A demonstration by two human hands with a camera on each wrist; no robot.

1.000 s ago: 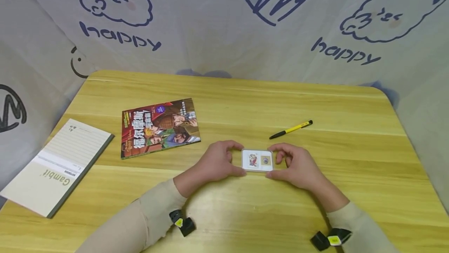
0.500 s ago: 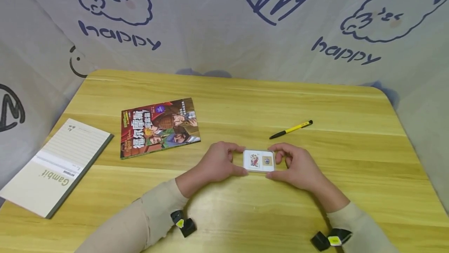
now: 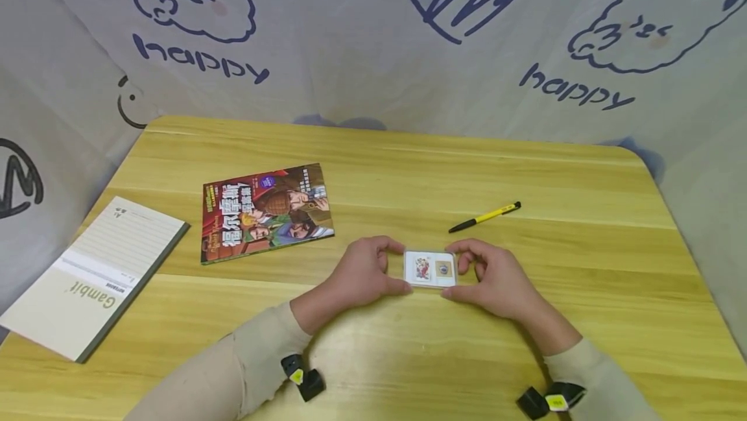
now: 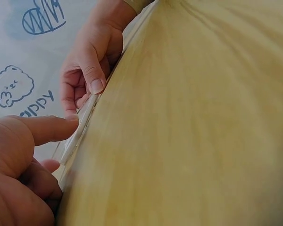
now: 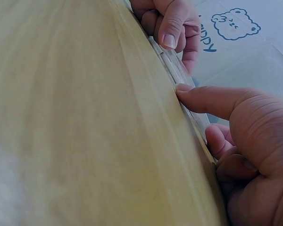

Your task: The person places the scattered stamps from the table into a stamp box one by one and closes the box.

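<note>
A small flat clear case (image 3: 430,269) with a white insert lies face up on the table; two small pictures show on the insert, one colourful and one on a tan square. My left hand (image 3: 364,272) pinches its left end, thumb at the near corner and index finger at the far corner. Its right end is between the thumb and index finger of my right hand (image 3: 493,276), whose other fingers curl in. Seen edge-on in the left wrist view, the case (image 4: 79,129) looks thin and low against the tabletop. The right wrist view shows its clear edge (image 5: 176,68).
A yellow and black pen (image 3: 484,216) lies beyond my right hand. Farther left is a colourful comic-style book (image 3: 267,213), and a cream notebook (image 3: 96,278) reaches the table's left edge. A printed cloth (image 3: 373,38) hangs behind the wooden table (image 3: 408,168).
The case has shifted very slightly to the right compared with one second ago, with my left hand still at its end. My right hand stays in nearly the same place.
</note>
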